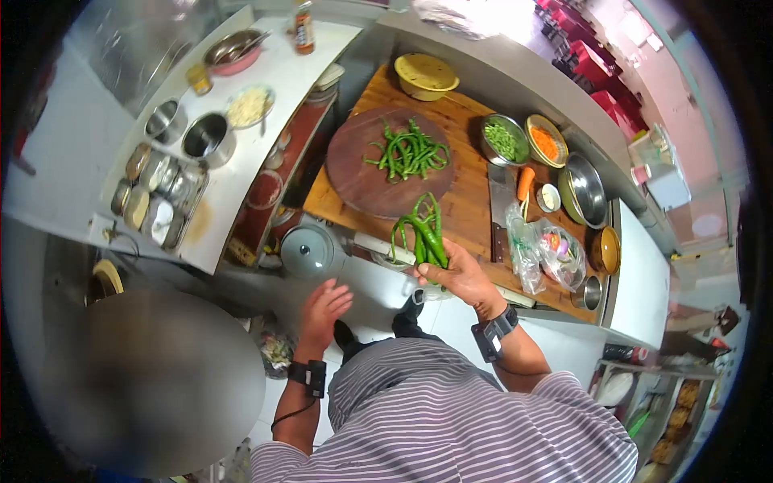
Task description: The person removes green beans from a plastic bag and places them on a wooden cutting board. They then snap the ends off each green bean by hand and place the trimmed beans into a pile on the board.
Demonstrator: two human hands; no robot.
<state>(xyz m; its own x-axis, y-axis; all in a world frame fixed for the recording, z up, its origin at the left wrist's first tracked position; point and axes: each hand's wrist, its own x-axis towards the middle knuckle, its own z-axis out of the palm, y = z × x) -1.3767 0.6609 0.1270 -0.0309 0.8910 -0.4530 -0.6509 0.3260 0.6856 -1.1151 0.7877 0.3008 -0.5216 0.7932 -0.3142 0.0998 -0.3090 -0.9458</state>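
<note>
My right hand (457,278) is closed around a bunch of long green chili peppers (427,233), holding them just off the near edge of the round cutting board (354,173). On that board lies a heap of more green chili peppers (409,151). My left hand (326,310) hangs in the air over the floor, its fingers stretched out and nothing in it. To the right of the board a cleaver (501,197) rests flat on the wooden table (471,181), beside a carrot (525,183).
Bowls of chopped green vegetable (502,141) and shredded carrot (544,143) stand behind the cleaver, with a steel bowl (583,189) and plastic bags (560,253) nearby. A yellow basin (425,76) is at the back. The left counter (278,72) carries seasoning containers (161,193) and pots (208,138).
</note>
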